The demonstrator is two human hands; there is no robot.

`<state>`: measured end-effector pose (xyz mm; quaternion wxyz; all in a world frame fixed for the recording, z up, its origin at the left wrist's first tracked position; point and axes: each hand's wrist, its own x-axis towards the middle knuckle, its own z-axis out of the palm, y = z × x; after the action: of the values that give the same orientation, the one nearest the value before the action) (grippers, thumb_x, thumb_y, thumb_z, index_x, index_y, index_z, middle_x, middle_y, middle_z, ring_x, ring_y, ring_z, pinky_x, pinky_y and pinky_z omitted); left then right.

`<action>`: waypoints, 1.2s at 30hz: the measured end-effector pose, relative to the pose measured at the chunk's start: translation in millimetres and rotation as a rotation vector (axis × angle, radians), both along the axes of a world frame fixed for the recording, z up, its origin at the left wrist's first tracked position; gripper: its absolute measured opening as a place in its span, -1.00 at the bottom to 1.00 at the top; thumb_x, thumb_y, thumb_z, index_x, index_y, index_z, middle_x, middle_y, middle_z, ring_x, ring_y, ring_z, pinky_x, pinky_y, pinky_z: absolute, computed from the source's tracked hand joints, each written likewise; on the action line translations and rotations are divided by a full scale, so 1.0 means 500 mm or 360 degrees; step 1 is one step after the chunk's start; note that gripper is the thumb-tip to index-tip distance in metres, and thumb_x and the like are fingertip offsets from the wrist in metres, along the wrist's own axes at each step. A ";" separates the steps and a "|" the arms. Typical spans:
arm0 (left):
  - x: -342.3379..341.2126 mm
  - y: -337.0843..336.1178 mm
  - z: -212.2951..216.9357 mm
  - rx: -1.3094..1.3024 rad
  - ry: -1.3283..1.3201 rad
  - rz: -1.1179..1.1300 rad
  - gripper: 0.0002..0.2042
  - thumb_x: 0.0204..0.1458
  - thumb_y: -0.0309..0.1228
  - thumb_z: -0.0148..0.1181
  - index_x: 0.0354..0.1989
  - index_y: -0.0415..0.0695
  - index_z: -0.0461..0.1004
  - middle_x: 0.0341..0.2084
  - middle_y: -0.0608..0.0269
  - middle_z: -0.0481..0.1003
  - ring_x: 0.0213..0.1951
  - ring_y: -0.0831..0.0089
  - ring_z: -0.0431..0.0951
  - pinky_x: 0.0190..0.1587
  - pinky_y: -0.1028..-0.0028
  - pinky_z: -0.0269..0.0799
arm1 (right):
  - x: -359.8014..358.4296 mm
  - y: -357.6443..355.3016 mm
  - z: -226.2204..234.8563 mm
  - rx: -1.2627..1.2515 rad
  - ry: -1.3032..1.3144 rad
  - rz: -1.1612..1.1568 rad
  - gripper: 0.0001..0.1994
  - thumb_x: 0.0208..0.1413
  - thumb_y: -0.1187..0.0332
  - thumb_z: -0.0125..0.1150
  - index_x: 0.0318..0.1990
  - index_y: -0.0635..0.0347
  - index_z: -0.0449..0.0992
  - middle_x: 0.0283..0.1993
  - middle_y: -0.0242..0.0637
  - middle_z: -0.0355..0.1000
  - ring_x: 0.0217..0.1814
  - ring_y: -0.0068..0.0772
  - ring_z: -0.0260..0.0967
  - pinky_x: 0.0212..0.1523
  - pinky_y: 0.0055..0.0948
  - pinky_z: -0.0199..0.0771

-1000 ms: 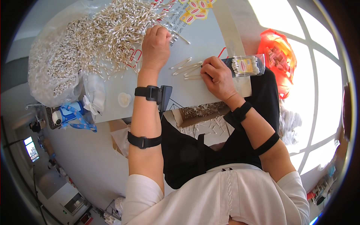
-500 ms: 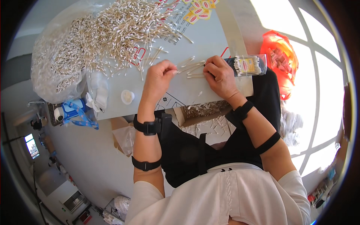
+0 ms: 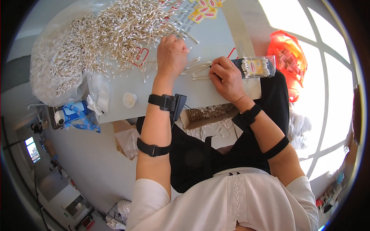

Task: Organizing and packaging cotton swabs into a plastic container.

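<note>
My left hand is over the right edge of a big heap of cotton swabs, its fingers curled closed. A small white tip shows at its thumb side, but what the fingers grip is hidden. Farther right, my right hand stays low on the table, fingers bent and pinched on the ends of a few loose cotton swabs that fan out to the left. Just right of its knuckles lies a clear bag filled with swabs and a yellow label.
Yellow label cards lie at the table's far side. A small white cup and a blue-and-white object with a strap are at left. An orange-red bag stands right; below the table edge, a carton holds swabs.
My left hand has moved up and away from the swabs by my right hand, to the edge of the heap. My right hand has barely moved.
</note>
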<state>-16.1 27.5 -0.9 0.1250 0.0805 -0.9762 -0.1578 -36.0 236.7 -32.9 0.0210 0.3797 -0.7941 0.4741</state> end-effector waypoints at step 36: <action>0.122 0.127 -0.023 0.0205 0.0361 0.0324 -0.75 -0.22 -0.60 0.36 -0.32 -0.12 0.51 -0.36 0.27 0.40 -0.17 0.18 0.41 -0.13 0.23 0.39 | 0.001 0.007 -0.007 -0.0328 -0.0302 -0.0085 -0.89 -0.13 0.63 0.23 -0.46 0.24 0.45 -0.23 -0.28 0.40 -0.36 -0.30 0.38 -0.35 -0.40 0.42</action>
<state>44.8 91.2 -12.6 0.2444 0.1685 -0.9305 -0.2147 -35.6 240.0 -36.1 -0.0026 0.3077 -0.7495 0.5861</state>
